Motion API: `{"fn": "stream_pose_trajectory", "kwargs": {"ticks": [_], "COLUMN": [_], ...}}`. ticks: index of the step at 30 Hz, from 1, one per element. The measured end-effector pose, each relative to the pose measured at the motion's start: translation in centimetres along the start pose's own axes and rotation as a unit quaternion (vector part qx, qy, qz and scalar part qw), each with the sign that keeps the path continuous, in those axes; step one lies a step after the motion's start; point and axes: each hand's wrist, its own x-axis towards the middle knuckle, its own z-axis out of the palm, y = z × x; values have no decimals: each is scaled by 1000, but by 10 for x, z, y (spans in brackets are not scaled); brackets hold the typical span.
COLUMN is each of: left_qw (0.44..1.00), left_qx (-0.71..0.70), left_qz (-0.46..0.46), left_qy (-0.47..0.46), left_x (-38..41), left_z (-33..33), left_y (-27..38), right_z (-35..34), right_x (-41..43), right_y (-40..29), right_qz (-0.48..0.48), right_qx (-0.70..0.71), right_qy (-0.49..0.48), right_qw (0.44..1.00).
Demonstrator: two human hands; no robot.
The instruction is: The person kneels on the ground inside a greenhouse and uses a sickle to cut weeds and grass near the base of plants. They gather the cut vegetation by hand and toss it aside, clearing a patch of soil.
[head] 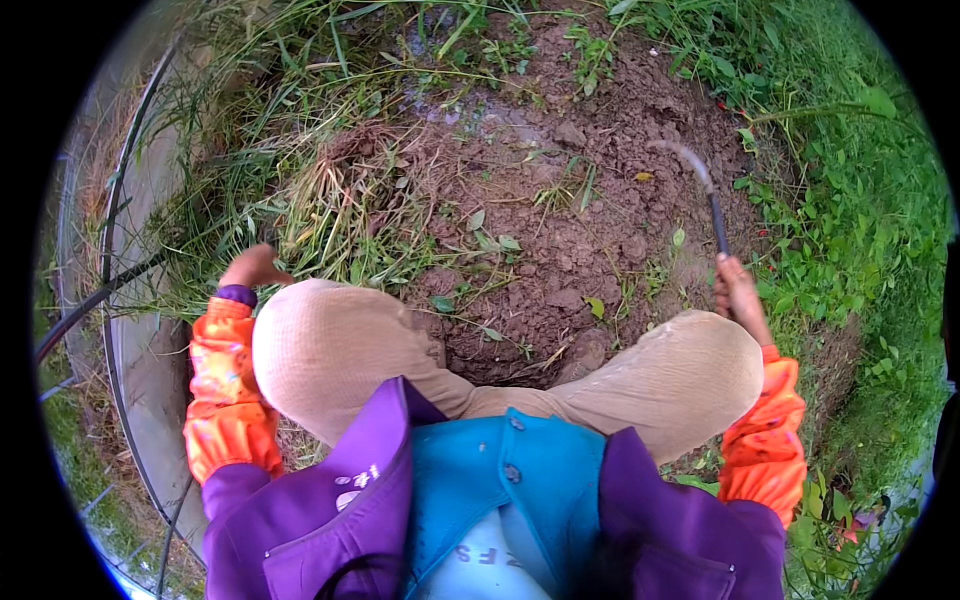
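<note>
My right hand (pixel 739 296) grips the dark handle (pixel 718 225) of a sickle beside my right knee. Its curved metal blade (pixel 694 161) points forward and bends left above the bare soil (pixel 570 262). On the other side, my left hand (pixel 253 266) is just past my left knee, at the edge of the grass. Its fingers look apart and curled, and I see nothing in them. Ahead of that hand lies a heap of pulled weeds (pixel 330 195), with pale stems and roots showing.
Plastic sheeting (pixel 154 360) and a dark hose (pixel 112 285) run along the left. Dense green plants (pixel 832 247) border the soil on the right. Between my bent knees, a muddy shoe (pixel 586 352) rests on the ground. Taller grass (pixel 337 37) grows at the far left.
</note>
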Motion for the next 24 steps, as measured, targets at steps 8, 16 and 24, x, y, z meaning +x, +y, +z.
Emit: {"fn": "stream_pose_trajectory", "kwargs": {"ticks": [8,16,24], "left_qw": [831,849,961], "left_qx": [188,-17,-12], "left_qz": [426,455,183], "left_qy": [304,268,206], "left_x": [-21,73,131], "left_z": [-155,-37,-4], "left_y": [227,488,535], "right_z": [88,107,99], "right_x": [84,48,45], "right_y": [163,168,185], "right_qz": [-18,36,-20], "right_qx": [214,90,149], "right_qy": [77,-33,-4], "right_qw": [974,995,989]}}
